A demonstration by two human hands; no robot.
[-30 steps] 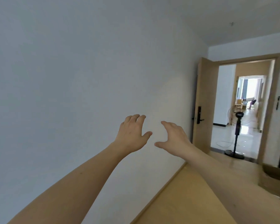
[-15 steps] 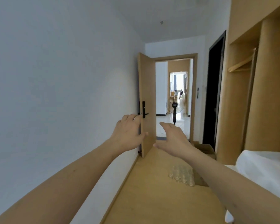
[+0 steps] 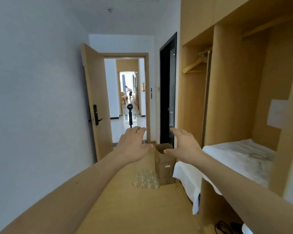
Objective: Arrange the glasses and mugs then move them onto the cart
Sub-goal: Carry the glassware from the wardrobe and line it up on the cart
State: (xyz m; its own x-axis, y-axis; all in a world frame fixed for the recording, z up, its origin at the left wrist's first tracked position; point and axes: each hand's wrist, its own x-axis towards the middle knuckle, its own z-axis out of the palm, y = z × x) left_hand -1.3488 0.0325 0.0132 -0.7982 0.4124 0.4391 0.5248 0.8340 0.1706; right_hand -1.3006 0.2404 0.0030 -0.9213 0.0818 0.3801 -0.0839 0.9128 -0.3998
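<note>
Left grip: the left hand (image 3: 133,146) is held out in front, palm down, fingers spread and slightly bent, thumb pointing inward; it holds nothing.
Right grip: the right hand (image 3: 184,146) is held out the same way, fingers spread and reaching forward, thumb pointing toward the left one; it holds nothing.
Hands together: they are level with each other, near but apart, with a gap between the thumbs.
Arms: both forearms are bare and stretch forward from the lower corners of the view, well above the floor (image 3: 134,208).
Box: a cardboard box (image 3: 165,168) stands upright on the floor below the gap between the hands, its top flaps open; what is inside cannot be seen.
Glasses: a cluster of clear glasses (image 3: 145,180) stands on the floor, packed close together, just beside the left face of the box; they are blurred and their count cannot be told.
Glasses and hands: the cluster lies below and ahead of the hands, untouched.
Bed: a bed (image 3: 235,156) with white covers sits to the right of the box, under a wooden built-in frame.
Wardrobe: an open wooden wardrobe (image 3: 191,102) stands behind the bed, with one hanger (image 3: 195,65) on its rail.
Door: a wooden door (image 3: 95,102) with a black lock stands open on the left, giving onto a bright hallway.
Fan: a black standing fan (image 3: 130,115) is in the hallway beyond the doorway.
</note>
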